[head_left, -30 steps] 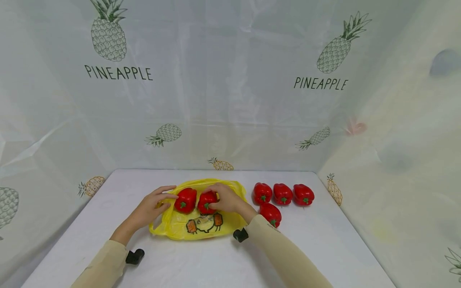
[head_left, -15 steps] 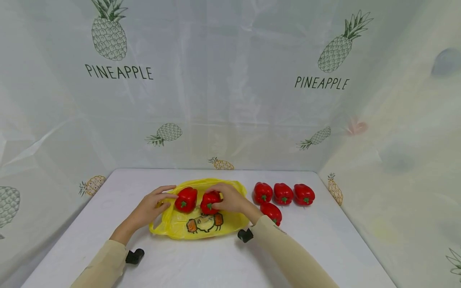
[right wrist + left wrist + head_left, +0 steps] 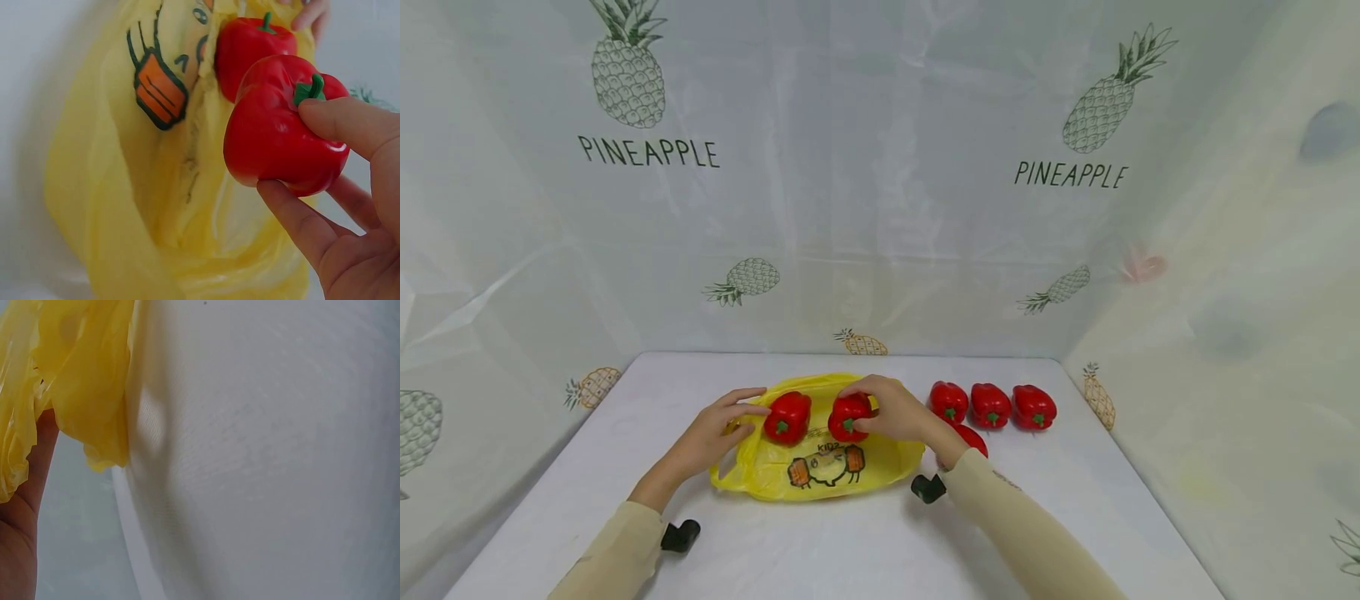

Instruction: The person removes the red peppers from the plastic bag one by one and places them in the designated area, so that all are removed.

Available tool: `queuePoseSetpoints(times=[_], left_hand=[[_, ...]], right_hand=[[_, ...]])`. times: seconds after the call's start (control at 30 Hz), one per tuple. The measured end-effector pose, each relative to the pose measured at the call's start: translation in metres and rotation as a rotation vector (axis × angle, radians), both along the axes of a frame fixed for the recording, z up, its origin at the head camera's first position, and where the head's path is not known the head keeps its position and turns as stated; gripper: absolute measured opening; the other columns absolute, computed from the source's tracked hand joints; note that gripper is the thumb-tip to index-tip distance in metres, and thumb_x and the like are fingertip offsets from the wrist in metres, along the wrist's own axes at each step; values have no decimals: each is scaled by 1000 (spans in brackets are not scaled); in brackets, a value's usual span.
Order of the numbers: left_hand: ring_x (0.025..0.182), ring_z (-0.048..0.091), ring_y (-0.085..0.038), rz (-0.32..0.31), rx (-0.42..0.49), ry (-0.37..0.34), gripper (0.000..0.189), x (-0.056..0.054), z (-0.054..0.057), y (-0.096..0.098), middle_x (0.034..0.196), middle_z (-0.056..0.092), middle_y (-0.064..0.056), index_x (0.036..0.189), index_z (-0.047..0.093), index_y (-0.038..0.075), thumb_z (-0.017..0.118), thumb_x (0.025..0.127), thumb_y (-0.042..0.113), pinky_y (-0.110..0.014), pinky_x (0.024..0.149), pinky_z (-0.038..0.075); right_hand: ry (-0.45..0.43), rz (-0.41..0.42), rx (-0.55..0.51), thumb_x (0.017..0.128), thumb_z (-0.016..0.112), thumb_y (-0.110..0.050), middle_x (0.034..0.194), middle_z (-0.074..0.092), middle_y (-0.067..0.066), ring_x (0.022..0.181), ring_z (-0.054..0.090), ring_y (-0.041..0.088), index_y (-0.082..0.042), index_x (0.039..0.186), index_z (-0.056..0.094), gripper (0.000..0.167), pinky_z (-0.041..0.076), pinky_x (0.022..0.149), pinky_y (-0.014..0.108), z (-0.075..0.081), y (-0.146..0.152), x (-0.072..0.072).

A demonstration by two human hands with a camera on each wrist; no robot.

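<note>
A yellow plastic bag (image 3: 767, 479) with a printed cartoon face lies spread on the table. My right hand (image 3: 891, 410) pinches a red bell pepper (image 3: 848, 417) over the bag's right part, the thumb by its green stem. The right wrist view shows this bell pepper (image 3: 275, 131) between thumb and fingers. Another red bell pepper (image 3: 787, 417) sits at the bag's left; I cannot tell if it is in or on it. My left hand (image 3: 707, 433) is at the bag's left edge, fingers spread, a fingertip at that pepper. Yellow plastic hides its fingers in the left wrist view.
To the right of the bag, three red bell peppers stand in a row, the middle one (image 3: 990, 406) among them. In front, one more bell pepper (image 3: 973, 439) is partly behind my right forearm. A pineapple-print curtain (image 3: 880, 208) hangs behind the white table (image 3: 1075, 500).
My right hand has moved a little to the right with its bell pepper, widening the gap to the left pepper. The left hand has stayed in place.
</note>
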State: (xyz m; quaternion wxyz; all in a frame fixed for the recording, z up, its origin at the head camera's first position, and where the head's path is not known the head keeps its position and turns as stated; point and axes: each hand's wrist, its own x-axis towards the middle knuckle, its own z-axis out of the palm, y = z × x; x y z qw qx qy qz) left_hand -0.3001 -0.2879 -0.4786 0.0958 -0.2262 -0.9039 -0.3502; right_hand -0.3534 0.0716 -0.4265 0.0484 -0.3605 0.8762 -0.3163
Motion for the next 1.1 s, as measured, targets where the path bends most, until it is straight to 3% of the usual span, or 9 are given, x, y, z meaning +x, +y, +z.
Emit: queuePoseSetpoints(times=[0.2, 0.63, 0.83, 1.1], left_hand=[[144, 50, -40, 2, -8, 2, 35, -2, 0, 0, 161, 49, -6, 131, 75, 20, 71, 101, 3, -54, 106, 55], [147, 47, -40, 12, -14, -12, 33, -2, 1, 2, 161, 49, -6, 131, 75, 18, 70, 102, 4, -57, 110, 51], [149, 44, -41, 21, -15, -21, 33, -1, 0, 2, 162, 49, -6, 130, 76, 19, 71, 101, 3, -59, 112, 50], [148, 44, -41, 22, -19, -18, 34, 0, 0, 2, 161, 50, -6, 130, 76, 19, 71, 101, 3, -59, 111, 50]], right_hand=[[10, 4, -39, 95, 82, -13, 136, 66, -3, 120, 63, 17, -23, 138, 69, 46, 62, 92, 25, 15, 15, 4], [15, 4, -82, 93, 84, -9, 141, 64, -1, 126, 64, 22, -21, 140, 67, 52, 64, 92, 33, 36, 55, 17], [69, -4, -62, 92, 85, -12, 143, 63, 0, 121, 65, 23, -20, 140, 66, 52, 65, 88, 33, 47, 79, 24], [125, -21, -35, 92, 85, -10, 141, 63, 0, 123, 64, 23, -19, 138, 67, 51, 65, 91, 34, 52, 114, 28]])
